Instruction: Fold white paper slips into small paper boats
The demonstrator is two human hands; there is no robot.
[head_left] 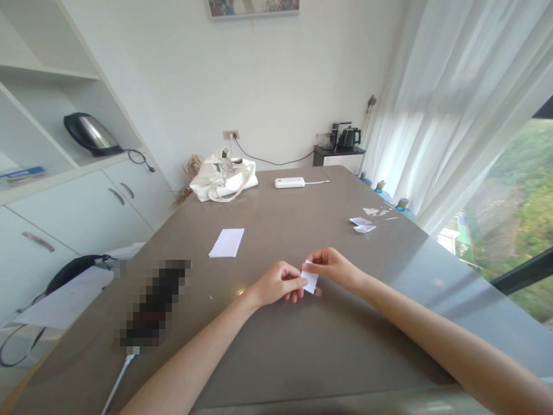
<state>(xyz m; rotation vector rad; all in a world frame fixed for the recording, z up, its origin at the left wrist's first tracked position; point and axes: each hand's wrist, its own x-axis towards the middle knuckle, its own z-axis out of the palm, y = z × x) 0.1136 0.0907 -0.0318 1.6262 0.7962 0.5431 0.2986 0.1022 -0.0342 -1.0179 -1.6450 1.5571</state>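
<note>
Fingers [298, 283] of the left hand [276, 283] are curled narrow and pinch the near-left edge of a small white slip of paper [310, 282]. The right hand [332, 266] closes its fingertips on the slip's far end from the other side. The slip sits between the two hands, in front of the person at the middle of the grey worktop [302, 351]. It looks raised just off the surface or barely touching it; I cannot tell which.

Gripping from both sides likely holds so light a piece flat and steady, and both wrists rest low for support. The slip's long axis runs roughly away from the person, with the near end leaning slightly right and hanging free below the fingers.

Well apart from the hands, a white sheet stack [227, 242] lies flat to the far left. Two small folded pieces [363, 225] lie to the far right, with paper scraps just beyond them. A white handbag [222, 180] and a white power bank [289, 183] with its cable sit near the far edge. A pixelated dark object [151, 305] lies at the left, near the left forearm.
</note>
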